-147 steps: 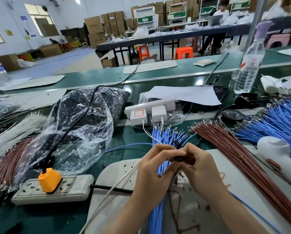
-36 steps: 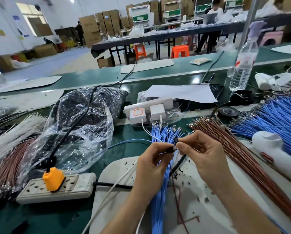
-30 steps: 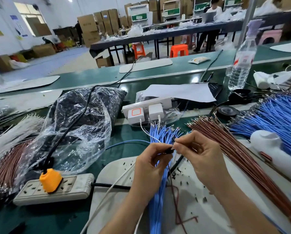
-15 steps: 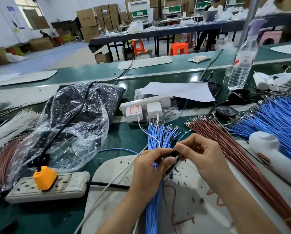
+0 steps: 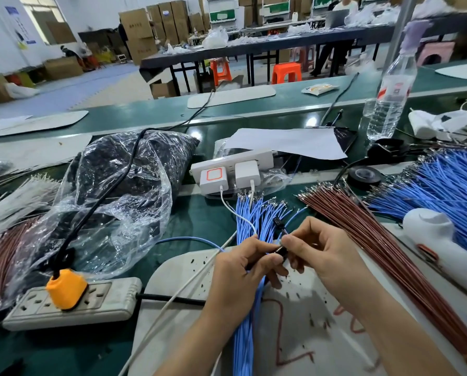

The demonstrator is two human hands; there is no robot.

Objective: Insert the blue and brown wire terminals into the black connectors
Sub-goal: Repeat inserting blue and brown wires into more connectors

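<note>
My left hand (image 5: 243, 270) pinches a small black connector (image 5: 281, 250) above the white mat (image 5: 303, 329). My right hand (image 5: 316, 251) pinches a thin wire at the connector's right end; the wire's colour is hard to tell. Another black connector (image 5: 277, 222) sticks up just above my fingers. A bundle of blue wires (image 5: 254, 221) with metal terminals runs under my left hand. A long bundle of brown wires (image 5: 368, 240) lies to the right, and more blue wires (image 5: 441, 188) lie beyond it.
A clear bag of black parts (image 5: 124, 185) lies to the left. A power strip (image 5: 72, 302) with an orange plug sits at the front left, white chargers (image 5: 227, 172) behind the wires. A water bottle (image 5: 389, 96), a tape roll (image 5: 364, 176) and a white tool (image 5: 438, 240) stand right.
Both hands stayed together over the mat. My right hand drew in closer to the connector in my left hand, and the view shifted slightly.
</note>
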